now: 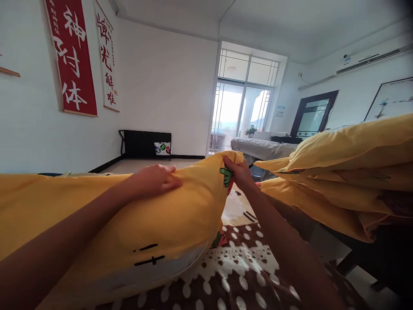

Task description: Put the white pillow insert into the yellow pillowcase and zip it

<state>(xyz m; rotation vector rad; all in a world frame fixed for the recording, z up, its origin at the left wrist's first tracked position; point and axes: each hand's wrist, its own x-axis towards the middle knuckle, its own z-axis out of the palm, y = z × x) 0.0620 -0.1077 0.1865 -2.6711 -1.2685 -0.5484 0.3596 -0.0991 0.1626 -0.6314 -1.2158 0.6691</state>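
Right hand (240, 173) pinches smooth yellow cover (180, 213) at corner; left hand (157, 180) rests on it, half open. Spotted plush blanket (238, 260) underneath cover.

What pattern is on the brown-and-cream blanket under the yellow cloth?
The blanket has pale dots on brown, dark spots on cream; best in head view.

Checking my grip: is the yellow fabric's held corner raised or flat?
Raised: the right hand pinches the yellow fabric's corner above the spotted blanket.
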